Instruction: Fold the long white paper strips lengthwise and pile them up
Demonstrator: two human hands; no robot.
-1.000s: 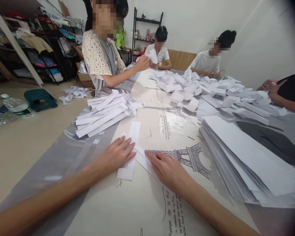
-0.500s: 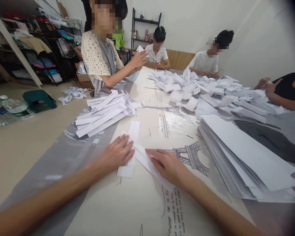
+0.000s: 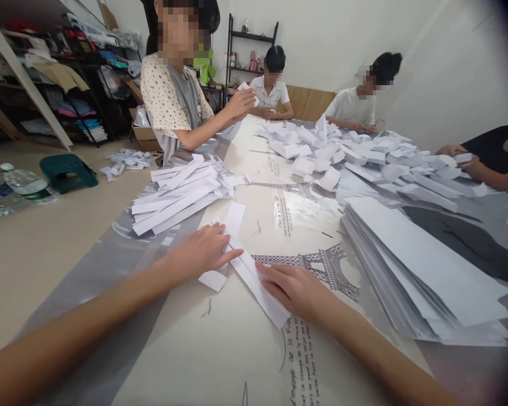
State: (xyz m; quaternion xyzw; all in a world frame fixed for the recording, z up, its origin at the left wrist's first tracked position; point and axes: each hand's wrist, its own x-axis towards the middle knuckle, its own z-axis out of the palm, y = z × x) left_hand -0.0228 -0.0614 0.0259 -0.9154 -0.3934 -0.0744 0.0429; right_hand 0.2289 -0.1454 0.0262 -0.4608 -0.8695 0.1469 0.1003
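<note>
My left hand [image 3: 203, 248] lies over two crossed white paper strips, its thumb apart from the fingers. One strip [image 3: 236, 217] slants upright under that hand, its lower end sticking out below the palm. The other folded strip [image 3: 258, 293] runs diagonally down to the right. On this second strip's right edge rest the fingertips of my right hand [image 3: 296, 285], stretched out with a gap between thumb and index finger. The palm undersides of both hands are hidden.
Left of the strips lies a pile of folded strips [image 3: 178, 197]. A tall stack of long papers [image 3: 427, 254] is at the right, with a heap of folded pieces [image 3: 322, 146] behind it. Several people sit around the table [image 3: 186, 349]; a green stool [image 3: 68, 172] stands on the floor.
The crossed strips have turned slightly clockwise. My left hand's fingers have drawn closer together, with the thumb pointing right. My right hand has shifted slightly right.
</note>
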